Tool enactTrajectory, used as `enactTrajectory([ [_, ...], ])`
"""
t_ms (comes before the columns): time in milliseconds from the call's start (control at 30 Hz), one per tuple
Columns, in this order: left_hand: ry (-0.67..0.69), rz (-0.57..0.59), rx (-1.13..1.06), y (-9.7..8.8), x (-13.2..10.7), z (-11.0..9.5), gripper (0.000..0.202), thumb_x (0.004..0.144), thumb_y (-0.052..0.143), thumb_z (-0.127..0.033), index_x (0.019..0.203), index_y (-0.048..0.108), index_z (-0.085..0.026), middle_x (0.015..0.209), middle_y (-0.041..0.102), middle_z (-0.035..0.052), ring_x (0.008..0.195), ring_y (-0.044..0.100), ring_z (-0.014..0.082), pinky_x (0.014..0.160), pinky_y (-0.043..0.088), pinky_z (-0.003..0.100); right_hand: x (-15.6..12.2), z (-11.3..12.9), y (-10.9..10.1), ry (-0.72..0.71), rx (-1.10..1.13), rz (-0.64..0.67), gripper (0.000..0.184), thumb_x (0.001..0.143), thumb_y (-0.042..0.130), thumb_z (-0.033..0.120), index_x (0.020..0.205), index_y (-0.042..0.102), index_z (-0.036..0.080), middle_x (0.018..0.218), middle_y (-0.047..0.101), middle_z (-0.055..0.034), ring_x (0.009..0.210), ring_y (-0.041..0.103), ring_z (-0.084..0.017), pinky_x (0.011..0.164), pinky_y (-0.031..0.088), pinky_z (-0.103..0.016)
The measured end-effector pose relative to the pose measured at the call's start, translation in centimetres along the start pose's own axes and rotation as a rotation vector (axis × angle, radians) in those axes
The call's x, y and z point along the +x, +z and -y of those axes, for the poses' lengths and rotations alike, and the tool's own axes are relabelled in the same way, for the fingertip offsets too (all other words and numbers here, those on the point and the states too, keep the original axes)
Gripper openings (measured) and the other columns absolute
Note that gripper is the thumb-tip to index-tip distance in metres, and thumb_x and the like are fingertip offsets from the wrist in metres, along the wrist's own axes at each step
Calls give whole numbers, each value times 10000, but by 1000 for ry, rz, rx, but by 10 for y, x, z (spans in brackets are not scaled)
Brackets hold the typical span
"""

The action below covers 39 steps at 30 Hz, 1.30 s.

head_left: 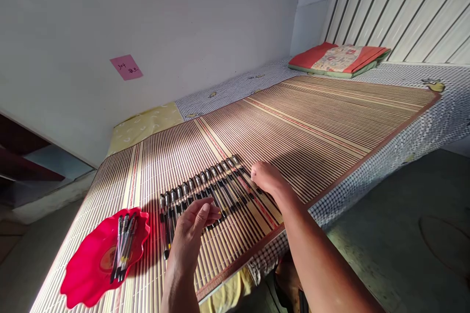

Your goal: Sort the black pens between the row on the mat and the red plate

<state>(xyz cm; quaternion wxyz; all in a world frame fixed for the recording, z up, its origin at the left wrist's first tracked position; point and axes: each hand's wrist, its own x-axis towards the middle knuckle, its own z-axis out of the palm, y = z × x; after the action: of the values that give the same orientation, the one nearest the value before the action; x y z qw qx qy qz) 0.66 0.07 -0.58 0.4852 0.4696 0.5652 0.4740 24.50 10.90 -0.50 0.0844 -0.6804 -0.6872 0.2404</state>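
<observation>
A row of several dark pens (198, 188) lies side by side on the striped bamboo mat, caps pointing away from me. My left hand (194, 217) hovers over the near part of the row, fingers loosely curved and no object visible in them. At the right end of the row, my right hand (266, 176) is closed like a fist beside the last pens; what its fingers hold, if anything, is hidden. To the left stands a red scalloped plastic bowl (86, 257), with several more pens (125, 247) lying inside it.
The bamboo mat (293, 127) covers a bed with a checked sheet (453, 107). A folded red and floral quilt (340, 58) rests at the far right, near a white slatted panel (400, 10). A pink note (127, 67) is stuck on the wall.
</observation>
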Motion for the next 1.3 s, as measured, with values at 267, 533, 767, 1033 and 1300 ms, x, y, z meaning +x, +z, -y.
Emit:
enactTrajectory([
  [267,-13,1,11,2,-1,-8,615,788,792,-681,1104,779,-153,938,800,114,878,757,260,856,598,390,-4,1,-2,8,-11,-5,149,917,634,58,892,752,145,788,727,-66,652,627,-156,573,350,-272],
  [533,-8,2,11,3,-2,-9,582,798,791,-657,1094,784,-156,930,801,115,867,759,259,854,598,388,-4,3,-3,4,-5,-13,234,896,579,-18,800,707,153,811,715,-67,667,607,-151,545,301,-277],
  [767,-28,-6,5,4,-3,-11,626,764,804,-683,1090,785,-149,928,801,122,874,759,267,853,600,393,-2,2,-1,5,9,-12,242,880,574,-40,803,706,148,805,725,-63,665,613,-144,540,303,-271],
  [1033,-30,-14,17,4,-4,-10,624,780,788,-693,1104,781,-160,955,802,120,901,759,271,886,595,408,0,2,2,20,8,-18,221,883,599,-34,839,710,153,889,753,-80,717,644,-155,562,333,-269],
  [1300,-14,-2,27,3,-2,-7,610,797,777,-688,1104,782,-161,945,805,120,879,766,269,865,598,402,0,2,3,29,8,-29,185,894,636,-8,878,715,158,903,752,-80,747,663,-160,566,328,-258],
])
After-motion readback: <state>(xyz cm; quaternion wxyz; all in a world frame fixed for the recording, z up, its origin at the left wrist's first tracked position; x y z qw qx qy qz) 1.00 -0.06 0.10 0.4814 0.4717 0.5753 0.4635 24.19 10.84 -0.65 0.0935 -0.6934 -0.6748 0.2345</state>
